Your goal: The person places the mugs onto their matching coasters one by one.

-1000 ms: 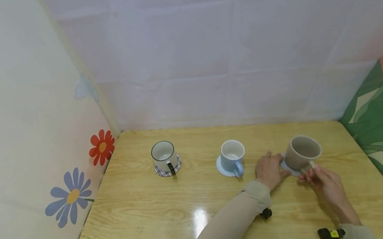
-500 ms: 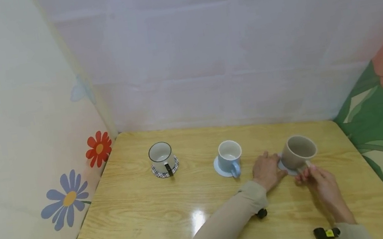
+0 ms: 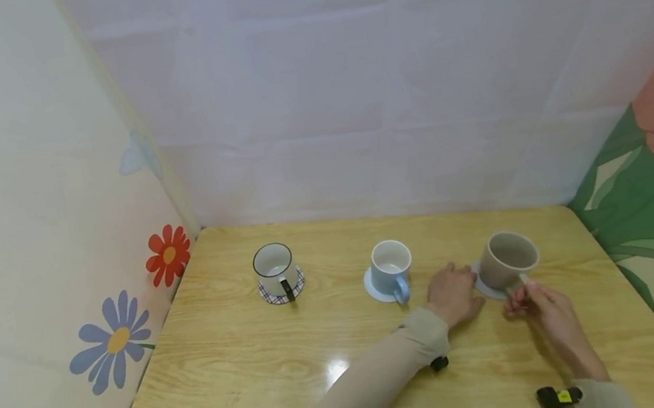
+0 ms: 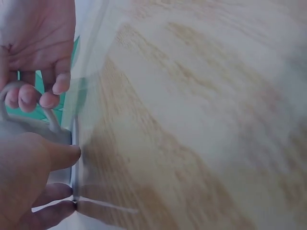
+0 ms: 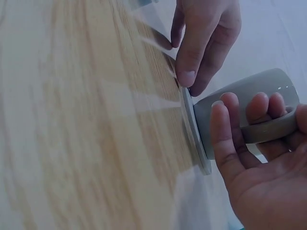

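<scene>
My right hand grips the handle of a grey-beige mug. In the right wrist view, two of its fingers extend past the handle alongside the mug. The mug sits upright on a pale round coaster at the right of the table. My left hand lies just left of that coaster, fingers relaxed. The left wrist view puts its thumb and fingertips right at the rim of the coaster.
A light-blue mug stands on a pale blue coaster left of my left hand. Farther left, a white mug with a black rim and handle stands on a checked coaster. A white cloth wall rises behind the table.
My left hand has drawn slightly left, its thumb pulling back from the coaster's front edge. My right hand keeps its hold on the mug handle. The head view has shifted slightly.
</scene>
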`<state>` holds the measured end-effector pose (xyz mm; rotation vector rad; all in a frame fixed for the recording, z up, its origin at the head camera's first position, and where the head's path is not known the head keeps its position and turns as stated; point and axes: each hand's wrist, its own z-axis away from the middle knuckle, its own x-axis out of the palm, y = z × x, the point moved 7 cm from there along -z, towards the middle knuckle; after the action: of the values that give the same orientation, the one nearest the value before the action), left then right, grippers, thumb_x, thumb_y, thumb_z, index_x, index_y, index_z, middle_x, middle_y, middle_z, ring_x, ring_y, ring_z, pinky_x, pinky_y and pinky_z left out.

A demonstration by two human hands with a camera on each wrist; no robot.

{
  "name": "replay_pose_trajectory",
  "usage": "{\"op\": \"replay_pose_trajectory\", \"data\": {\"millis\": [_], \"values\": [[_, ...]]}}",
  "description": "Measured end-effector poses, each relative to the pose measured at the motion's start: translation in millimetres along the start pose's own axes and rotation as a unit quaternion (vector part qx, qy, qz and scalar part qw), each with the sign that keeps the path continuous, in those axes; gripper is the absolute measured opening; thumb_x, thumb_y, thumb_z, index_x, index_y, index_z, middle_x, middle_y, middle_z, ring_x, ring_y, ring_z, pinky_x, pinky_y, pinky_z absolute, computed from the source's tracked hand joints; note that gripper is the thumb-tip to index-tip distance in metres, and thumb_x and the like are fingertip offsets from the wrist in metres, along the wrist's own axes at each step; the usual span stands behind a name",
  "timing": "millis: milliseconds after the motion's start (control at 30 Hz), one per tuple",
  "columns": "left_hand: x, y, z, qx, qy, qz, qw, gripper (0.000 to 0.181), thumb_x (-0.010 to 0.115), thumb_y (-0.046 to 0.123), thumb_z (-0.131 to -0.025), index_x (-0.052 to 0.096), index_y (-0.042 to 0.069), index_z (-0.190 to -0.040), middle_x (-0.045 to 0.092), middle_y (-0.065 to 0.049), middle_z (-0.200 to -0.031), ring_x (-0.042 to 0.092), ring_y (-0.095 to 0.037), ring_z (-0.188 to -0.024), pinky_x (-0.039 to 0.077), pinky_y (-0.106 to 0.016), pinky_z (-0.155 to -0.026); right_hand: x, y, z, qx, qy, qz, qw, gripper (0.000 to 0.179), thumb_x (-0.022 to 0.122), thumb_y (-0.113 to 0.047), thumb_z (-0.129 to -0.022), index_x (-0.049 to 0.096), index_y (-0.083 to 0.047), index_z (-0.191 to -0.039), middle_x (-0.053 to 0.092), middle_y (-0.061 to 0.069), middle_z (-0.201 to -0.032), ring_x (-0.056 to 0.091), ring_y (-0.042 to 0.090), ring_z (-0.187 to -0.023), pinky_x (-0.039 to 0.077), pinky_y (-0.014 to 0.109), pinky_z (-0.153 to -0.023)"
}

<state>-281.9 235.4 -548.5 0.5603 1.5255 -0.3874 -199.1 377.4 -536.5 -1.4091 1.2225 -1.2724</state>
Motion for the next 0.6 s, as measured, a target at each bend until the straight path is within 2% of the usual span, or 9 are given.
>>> {"op": "replay_pose_trajectory", "data": {"millis": [100, 133, 233, 333, 467, 600], "values": [[-1.8, -0.2, 2.2, 0.003, 0.001, 0.002, 1.0, 0.048, 0.068, 0.061, -0.098, 0.068, 0.035, -0.139, 0.064, 0.016, -0.148, 0.059, -0.011, -0.141, 0.047, -0.026, -0.118, -1, -1, 0.3, -0.004, -0.006, 0.012, 0.9999, 0.047, 0.04, -0.021, -0.117, 0.057, 0.019, -0.098, 0.074, 0.009, -0.091, 0.076, 0.018, -0.086, 0.067, 0.031, -0.079], [-2.5, -1.2, 2.4, 0.001, 0.002, 0.004, 1.0, 0.046, 0.068, 0.061, -0.098, 0.07, 0.035, -0.136, 0.068, 0.017, -0.143, 0.062, -0.01, -0.136, 0.052, -0.025, -0.112, -1, -2, 0.0, -0.005, -0.008, 0.013, 0.9999, 0.047, 0.039, -0.02, -0.117, 0.058, 0.018, -0.099, 0.074, 0.009, -0.091, 0.077, 0.017, -0.086, 0.067, 0.031, -0.078], [-6.6, -4.6, 3.1, -0.007, 0.006, 0.025, 0.9996, 0.035, 0.07, 0.057, -0.097, 0.075, 0.033, -0.121, 0.075, 0.018, -0.118, 0.068, -0.005, -0.112, 0.059, -0.021, -0.086, -2, -2, -0.3, -0.005, -0.006, 0.021, 0.9997, 0.044, 0.039, -0.019, -0.117, 0.061, 0.015, -0.099, 0.076, 0.007, -0.092, 0.077, 0.016, -0.086, 0.066, 0.03, -0.075], [-11.4, -7.6, 3.9, -0.011, 0.011, 0.05, 0.9986, 0.026, 0.072, 0.054, -0.096, 0.075, 0.031, -0.107, 0.071, 0.016, -0.096, 0.062, -0.004, -0.087, 0.048, -0.02, -0.061, -4, -2, -0.6, -0.002, 0.01, 0.049, 0.9987, 0.042, 0.04, -0.018, -0.117, 0.062, 0.012, -0.098, 0.078, 0.003, -0.092, 0.076, 0.012, -0.084, 0.064, 0.027, -0.071], [-16.4, -10.2, 5.7, -0.005, 0.02, 0.07, 0.9973, 0.023, 0.073, 0.051, -0.097, 0.074, 0.03, -0.107, 0.069, 0.015, -0.09, 0.058, -0.003, -0.075, 0.042, -0.019, -0.053, -6, -4, -0.7, -0.001, 0.044, 0.102, 0.9938, 0.041, 0.044, -0.018, -0.116, 0.061, 0.015, -0.098, 0.078, -0.004, -0.092, 0.074, 0.007, -0.082, 0.061, 0.023, -0.066], [-19.1, -13.1, 9.2, -0.002, 0.025, 0.083, 0.9962, 0.022, 0.072, 0.049, -0.097, 0.075, 0.031, -0.108, 0.07, 0.016, -0.094, 0.059, -0.003, -0.073, 0.041, -0.018, -0.052, -7, -7, -0.3, 0.0, 0.063, 0.151, 0.9864, 0.041, 0.046, -0.018, -0.116, 0.062, 0.017, -0.101, 0.076, -0.009, -0.091, 0.072, 0.004, -0.081, 0.06, 0.021, -0.064]]}}
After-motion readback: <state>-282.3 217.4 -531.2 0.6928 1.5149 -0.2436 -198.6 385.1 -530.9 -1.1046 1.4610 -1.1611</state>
